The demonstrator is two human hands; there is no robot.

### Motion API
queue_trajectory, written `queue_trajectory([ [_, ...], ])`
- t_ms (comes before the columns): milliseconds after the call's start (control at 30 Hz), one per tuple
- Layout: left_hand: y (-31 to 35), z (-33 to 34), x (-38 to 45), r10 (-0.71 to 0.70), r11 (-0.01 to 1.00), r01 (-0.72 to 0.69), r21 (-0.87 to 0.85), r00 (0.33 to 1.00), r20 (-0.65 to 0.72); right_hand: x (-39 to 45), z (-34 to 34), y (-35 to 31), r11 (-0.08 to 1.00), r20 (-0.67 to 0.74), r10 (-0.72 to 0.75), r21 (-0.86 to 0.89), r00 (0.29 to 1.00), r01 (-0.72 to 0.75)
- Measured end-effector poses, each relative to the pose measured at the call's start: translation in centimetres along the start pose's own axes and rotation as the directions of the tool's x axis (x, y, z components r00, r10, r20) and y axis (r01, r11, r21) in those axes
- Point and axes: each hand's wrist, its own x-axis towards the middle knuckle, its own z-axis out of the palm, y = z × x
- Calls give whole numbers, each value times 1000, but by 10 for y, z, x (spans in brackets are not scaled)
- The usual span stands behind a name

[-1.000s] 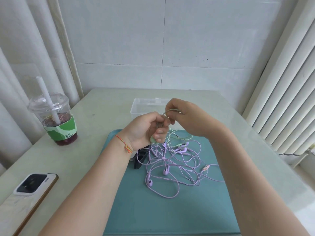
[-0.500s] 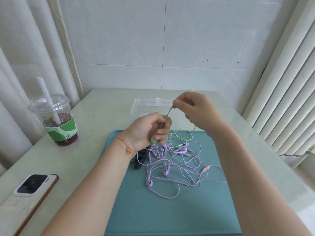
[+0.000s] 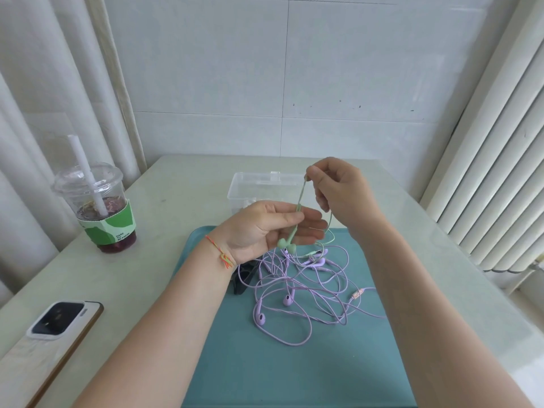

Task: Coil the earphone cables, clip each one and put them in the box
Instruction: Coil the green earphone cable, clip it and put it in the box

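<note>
1. The thin mint-green earphone cable [image 3: 300, 198] is held above the teal rectangular mat [image 3: 265, 363], stretched in a short taut run between the two hands, with its pair of green earbuds [image 3: 287, 246] hanging just below the left hand [image 3: 265, 228].
2. The left hand lies palm up with its fingers mostly straightened; the thumb presses the cable against the forefinger, so the grip is a light pinch near the earbud end.
3. The right hand [image 3: 341, 189] is raised higher, thumb and forefinger pinching the cable at its top, the other fingers curled loosely. The slack trails from this hand down to the mat.
4. Judgement: the cable is very light, soft and limp, somewhat springy, and likely to uncoil if released; hold it at the earbud stems and feed loops by pinch.
5. A tangle of lilac earphone cables [image 3: 306, 293] lies on the mat, with the green slack resting on its far edge; snagging is a risk.
6. The clear plastic box [image 3: 256, 184] stands just beyond the mat, behind the hands. Black clips [image 3: 243, 279] lie partly hidden under the left wrist.
</note>
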Motion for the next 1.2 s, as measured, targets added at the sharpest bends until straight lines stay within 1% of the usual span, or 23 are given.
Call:
queue_trajectory([
  [33, 0, 1, 0, -8, 1000, 8, -4, 1000, 4, 0, 0, 0, 1000, -7, 2, 8, 1000, -2],
  [100, 3, 3, -1, 9, 997, -9, -78, 1000, -3, 0, -1, 3, 999, 13, 32, -11, 999, -32],
  [200, 7, 1, 0, 103, 964, -120, -236, 991, -83, 0, -1, 8, 986, 138, 122, -129, 983, -105],
  [267, 9, -2, 3, 164, 927, -202, -317, 976, -144, -3, 3, 9, 968, 255, 165, -227, 953, -107],
  [333, 9, -5, 5, 202, 894, -269, -358, 956, -212, -6, 7, 7, 955, 363, 192, -284, 912, -88],
  [400, 9, -8, 7, 219, 877, -315, -364, 935, -281, -10, 11, 4, 950, 463, 212, -303, 861, -71],
  [467, 10, -10, 8, 223, 871, -341, -353, 916, -334, -13, 13, 2, 942, 520, 230, -330, 823, -55],
  [567, 9, -13, 9, 225, 875, -360, -323, 894, -387, -16, 20, 0, 917, 546, 287, -394, 787, -60],
  [633, 9, -14, 8, 231, 881, -366, -301, 887, -400, -18, 26, -1, 891, 557, 313, -452, 769, -36],
  [767, 9, -15, 9, 248, 893, -376, -248, 869, -428, -22, 34, -3, 862, 552, 319, -508, 770, 7],
  [867, 6, -13, 11, 282, 910, -388, -149, 839, -465, -23, 38, -5, 853, 567, 297, -519, 769, 53],
  [967, 2, -12, 12, 290, 929, -366, -56, 815, -502, -24, 40, -6, 856, 575, 305, -515, 759, 47],
  [1133, 3, -12, 12, 208, 960, -276, -46, 816, -539, -21, 35, -7, 865, 530, 271, -500, 804, 37],
  [1200, 5, -12, 13, 175, 948, -288, -135, 827, -534, -19, 33, -6, 858, 529, 282, -512, 801, 36],
])
